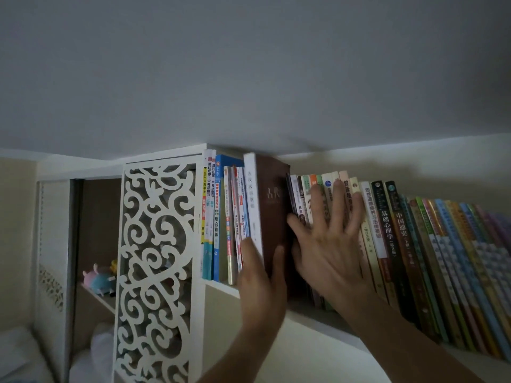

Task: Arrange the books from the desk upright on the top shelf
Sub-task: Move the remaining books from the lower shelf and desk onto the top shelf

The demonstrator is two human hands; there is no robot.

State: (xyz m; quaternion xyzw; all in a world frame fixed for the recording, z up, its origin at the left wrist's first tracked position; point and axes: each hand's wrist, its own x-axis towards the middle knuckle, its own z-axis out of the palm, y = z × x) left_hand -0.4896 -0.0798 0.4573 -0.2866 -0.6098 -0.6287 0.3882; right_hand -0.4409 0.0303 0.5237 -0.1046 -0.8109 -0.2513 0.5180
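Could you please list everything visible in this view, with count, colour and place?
brown book: one, thick, dark brown, upright on the top shelf, between the two rows.
white book: one, white, against the brown book's left side.
left row of books: several, blue, yellow, white, upright beside the panel.
right row of books: many, mixed colours, leaning.
top shelf: one, white, under the books.
carved panel: one, white, left of the books.
plush toys: a few, pink, blue, lower left shelf.
left hand: grips the brown book.
right hand: flat against the right row.
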